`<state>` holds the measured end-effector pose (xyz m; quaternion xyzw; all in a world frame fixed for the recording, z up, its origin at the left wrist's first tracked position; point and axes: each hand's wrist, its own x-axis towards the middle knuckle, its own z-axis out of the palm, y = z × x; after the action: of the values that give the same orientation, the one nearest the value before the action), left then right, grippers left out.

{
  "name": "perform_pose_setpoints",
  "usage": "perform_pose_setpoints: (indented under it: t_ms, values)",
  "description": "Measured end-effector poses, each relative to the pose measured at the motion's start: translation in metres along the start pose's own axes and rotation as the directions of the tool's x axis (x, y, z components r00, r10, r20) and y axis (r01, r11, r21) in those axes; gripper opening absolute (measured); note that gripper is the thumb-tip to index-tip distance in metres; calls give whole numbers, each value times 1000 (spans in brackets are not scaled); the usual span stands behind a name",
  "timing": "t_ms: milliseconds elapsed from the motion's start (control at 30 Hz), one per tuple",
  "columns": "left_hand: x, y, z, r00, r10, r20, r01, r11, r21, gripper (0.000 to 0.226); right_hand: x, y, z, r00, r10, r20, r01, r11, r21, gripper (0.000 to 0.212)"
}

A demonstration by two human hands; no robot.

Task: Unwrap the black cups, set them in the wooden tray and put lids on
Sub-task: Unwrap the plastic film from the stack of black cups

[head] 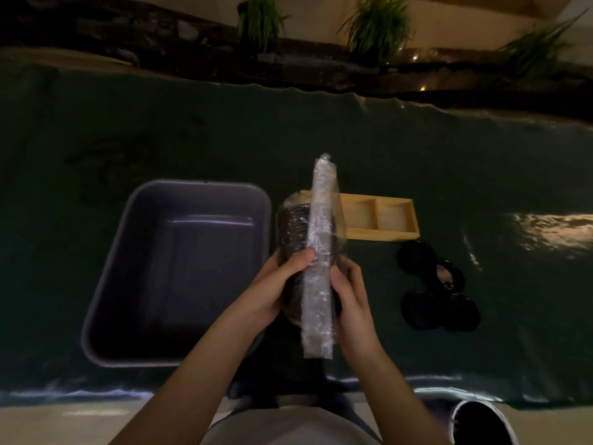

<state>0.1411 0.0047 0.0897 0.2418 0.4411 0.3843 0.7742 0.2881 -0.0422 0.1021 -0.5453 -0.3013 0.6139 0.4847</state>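
A stack of black cups [293, 232] in clear plastic wrap is held above the dark table, in the middle of the view. A long crinkled fold of the wrap [319, 261] runs along its top. My left hand [276, 290] grips the stack from the left and my right hand [351, 300] from the right. The wooden tray [378, 218] lies just behind the stack; two of its compartments show and hold nothing, and its left end is hidden by the stack. Several black lids [436, 290] lie on the table right of my hands.
A grey plastic tub [106, 300] with nothing in it sits to the left of the stack. A dark cloth [128, 130] covers the table. Potted plants [378, 24] line the ledge at the back. A round dark bin [481, 423] stands at the bottom right.
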Motion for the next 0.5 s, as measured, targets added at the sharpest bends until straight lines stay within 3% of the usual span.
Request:
perform_pose_setpoints:
  t_ms: [67, 133, 233, 333, 433, 500]
  values:
    - [9, -5, 20, 998, 49, -43, -48, 998, 34, 87, 0, -8, -24, 985, -167, -51, 149, 954, -262, 45]
    - [17, -9, 38, 988, 128, -88, -116, 985, 127, 90, 1, -18, -53, 933, -346, -96, 253, 824, -508, 44]
    - [24, -19, 70, 961, 225, -159, -181, 951, 252, 100, 3, -30, -96, 814, -579, -37, 414, 624, -663, 33]
    - [29, -33, 104, 944, 283, -167, -205, 905, 374, 110, 2, -44, -120, 809, -583, 73, 500, 619, -606, 18]
    - [30, -43, 132, 949, 273, -160, -197, 906, 375, 109, 4, -53, -135, 860, -501, 100, 452, 655, -606, 49]
    - [29, -47, 146, 944, 282, -173, -210, 913, 349, 97, 5, -57, -142, 862, -500, 83, 428, 631, -647, 56]
